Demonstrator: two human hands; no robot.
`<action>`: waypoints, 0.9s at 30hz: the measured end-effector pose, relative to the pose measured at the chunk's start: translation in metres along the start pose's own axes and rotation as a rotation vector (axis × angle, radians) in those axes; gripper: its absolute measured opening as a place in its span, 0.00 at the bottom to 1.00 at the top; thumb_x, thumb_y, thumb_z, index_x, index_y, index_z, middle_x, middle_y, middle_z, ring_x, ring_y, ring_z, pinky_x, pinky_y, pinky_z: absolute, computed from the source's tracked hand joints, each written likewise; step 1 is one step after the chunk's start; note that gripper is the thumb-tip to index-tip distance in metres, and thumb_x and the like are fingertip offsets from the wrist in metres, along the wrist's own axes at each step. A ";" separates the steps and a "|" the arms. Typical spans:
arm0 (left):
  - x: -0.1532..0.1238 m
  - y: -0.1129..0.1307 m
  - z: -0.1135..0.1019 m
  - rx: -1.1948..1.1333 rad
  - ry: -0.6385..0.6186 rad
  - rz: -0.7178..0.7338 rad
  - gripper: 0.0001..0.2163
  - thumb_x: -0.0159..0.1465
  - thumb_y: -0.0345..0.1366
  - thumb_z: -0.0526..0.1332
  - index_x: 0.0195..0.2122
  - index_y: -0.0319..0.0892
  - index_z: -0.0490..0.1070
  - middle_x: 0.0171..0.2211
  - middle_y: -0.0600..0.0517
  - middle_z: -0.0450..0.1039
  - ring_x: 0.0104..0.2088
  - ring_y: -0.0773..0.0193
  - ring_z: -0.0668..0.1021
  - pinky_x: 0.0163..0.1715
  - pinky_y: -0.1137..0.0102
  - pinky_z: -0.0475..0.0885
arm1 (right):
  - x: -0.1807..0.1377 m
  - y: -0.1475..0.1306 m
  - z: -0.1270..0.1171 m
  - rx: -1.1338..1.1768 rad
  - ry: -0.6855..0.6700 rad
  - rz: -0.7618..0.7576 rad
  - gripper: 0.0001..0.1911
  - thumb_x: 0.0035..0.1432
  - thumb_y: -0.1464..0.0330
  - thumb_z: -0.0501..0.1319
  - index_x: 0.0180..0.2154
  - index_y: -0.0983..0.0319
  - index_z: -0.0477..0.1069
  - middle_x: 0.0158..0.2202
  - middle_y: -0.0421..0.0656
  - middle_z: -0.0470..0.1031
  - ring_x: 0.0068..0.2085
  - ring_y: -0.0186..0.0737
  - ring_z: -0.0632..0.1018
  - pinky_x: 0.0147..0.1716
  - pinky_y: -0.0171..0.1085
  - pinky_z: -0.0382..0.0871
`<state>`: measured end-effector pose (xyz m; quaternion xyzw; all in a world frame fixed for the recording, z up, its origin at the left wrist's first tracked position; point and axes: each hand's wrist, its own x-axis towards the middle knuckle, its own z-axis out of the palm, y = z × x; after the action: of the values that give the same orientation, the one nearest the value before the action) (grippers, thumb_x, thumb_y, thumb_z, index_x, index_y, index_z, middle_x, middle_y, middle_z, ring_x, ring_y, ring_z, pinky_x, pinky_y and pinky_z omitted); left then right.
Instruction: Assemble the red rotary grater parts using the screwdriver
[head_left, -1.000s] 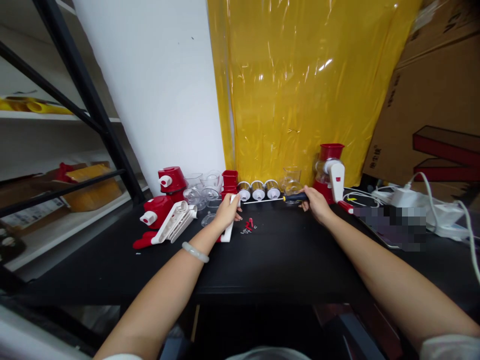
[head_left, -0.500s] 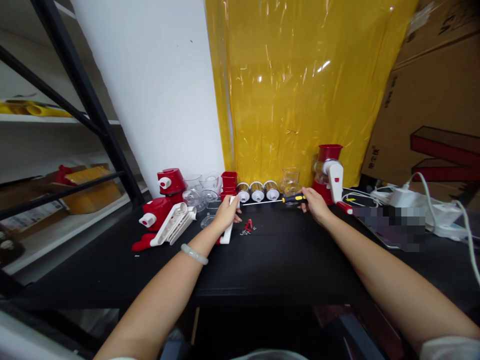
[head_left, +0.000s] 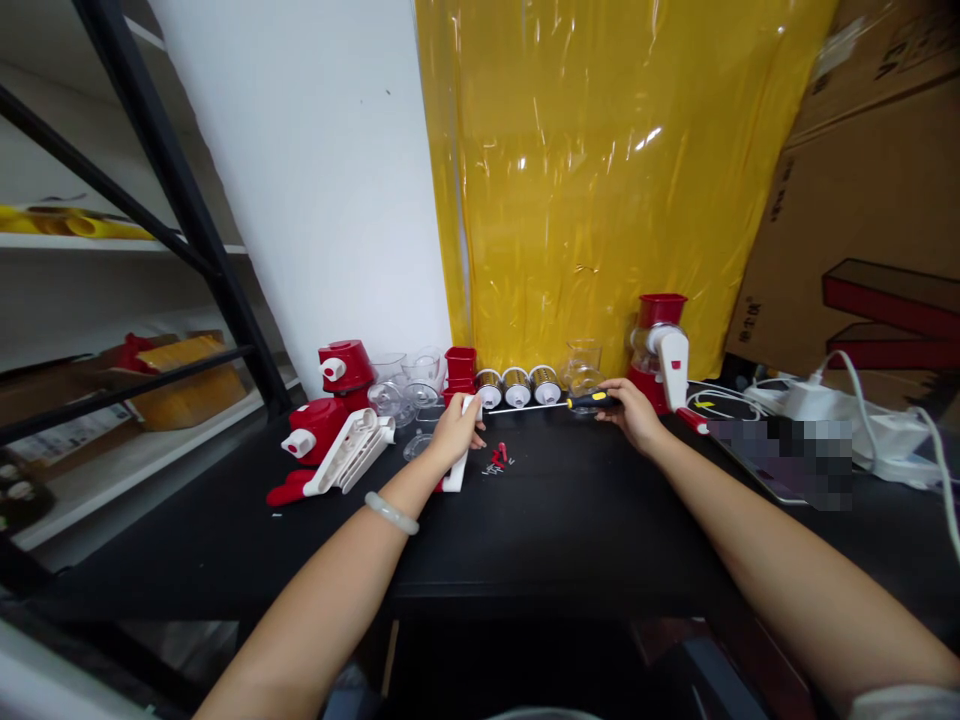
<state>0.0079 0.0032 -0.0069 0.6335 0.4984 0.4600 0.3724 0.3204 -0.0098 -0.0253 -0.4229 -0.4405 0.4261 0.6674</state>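
My left hand (head_left: 453, 432) is closed around a white plastic part (head_left: 459, 462) standing on the black table (head_left: 555, 520). My right hand (head_left: 634, 410) grips the black and yellow handle of a long screwdriver (head_left: 559, 404). Its thin shaft runs level to the left, with the tip at the top of the white part. Small screws and a red piece (head_left: 497, 460) lie on the table just right of the white part.
Red and white appliance bodies (head_left: 330, 430), clear cups (head_left: 409, 375), red cups (head_left: 459, 365) and three metal drums (head_left: 517, 386) line the back. An assembled red grater (head_left: 660, 350) stands right. Cables and a white power strip (head_left: 840, 410) lie far right. Shelving (head_left: 112, 400) stands left.
Both hands hold their grip in the same place. The view has shifted slightly; nothing on the table has moved.
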 end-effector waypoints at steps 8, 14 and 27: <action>-0.001 0.001 0.000 0.003 -0.012 0.038 0.14 0.67 0.50 0.52 0.42 0.45 0.61 0.24 0.57 0.70 0.15 0.67 0.75 0.14 0.75 0.70 | -0.003 0.003 0.001 -0.130 0.023 -0.097 0.21 0.60 0.48 0.53 0.34 0.60 0.68 0.10 0.33 0.61 0.12 0.33 0.65 0.22 0.38 0.71; -0.001 0.000 -0.001 0.023 -0.001 0.030 0.15 0.67 0.52 0.53 0.42 0.46 0.62 0.24 0.58 0.71 0.15 0.67 0.76 0.15 0.75 0.71 | 0.000 -0.002 0.001 -0.011 0.008 0.022 0.06 0.56 0.64 0.55 0.35 0.58 0.67 0.24 0.38 0.75 0.22 0.37 0.77 0.24 0.36 0.72; -0.004 0.005 -0.001 0.000 -0.003 0.061 0.14 0.67 0.51 0.53 0.41 0.45 0.61 0.23 0.57 0.70 0.15 0.68 0.75 0.15 0.75 0.70 | -0.005 0.002 0.003 -0.187 0.032 -0.087 0.20 0.57 0.47 0.57 0.32 0.57 0.67 0.12 0.33 0.62 0.13 0.36 0.65 0.22 0.40 0.70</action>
<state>0.0079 -0.0022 -0.0026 0.6492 0.4783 0.4702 0.3589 0.3160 -0.0133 -0.0270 -0.4704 -0.4856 0.3470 0.6500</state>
